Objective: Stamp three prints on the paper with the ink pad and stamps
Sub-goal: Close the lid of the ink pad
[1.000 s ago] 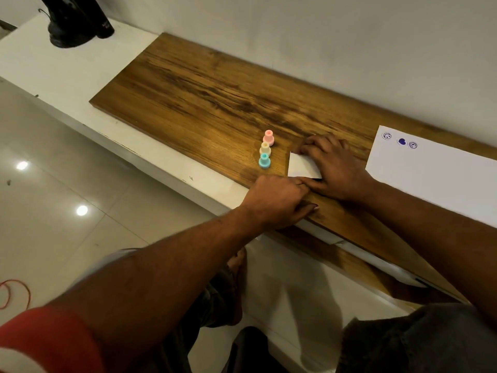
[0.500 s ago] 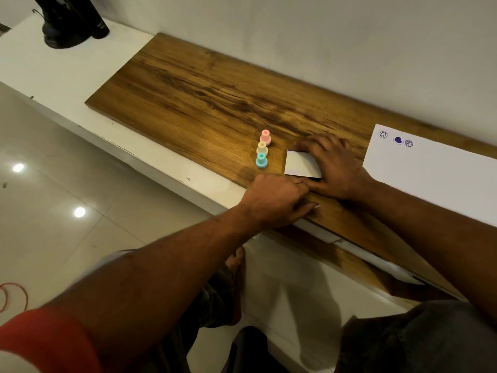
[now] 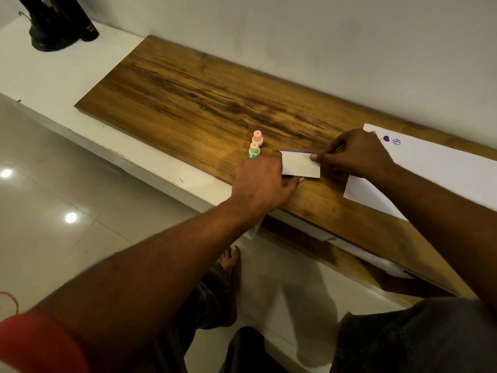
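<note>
Two hands are holding the small, flat, white rectangular ink pad case on the brown wooden board between them: the left hand is gripping its left end, and the right hand is pinching its far right corner. It is looking light, stiff and slippery, so the thin side edges are seeming the best hold. Three small pastel plastic stamps are standing just beyond the left hand, the white paper sheet lying beside the right wrist.

Single head-worn wide-angle view, close above near edge of wooden board, facing forward and steeply down; wall far, floor left, paper cropped at right.
</note>
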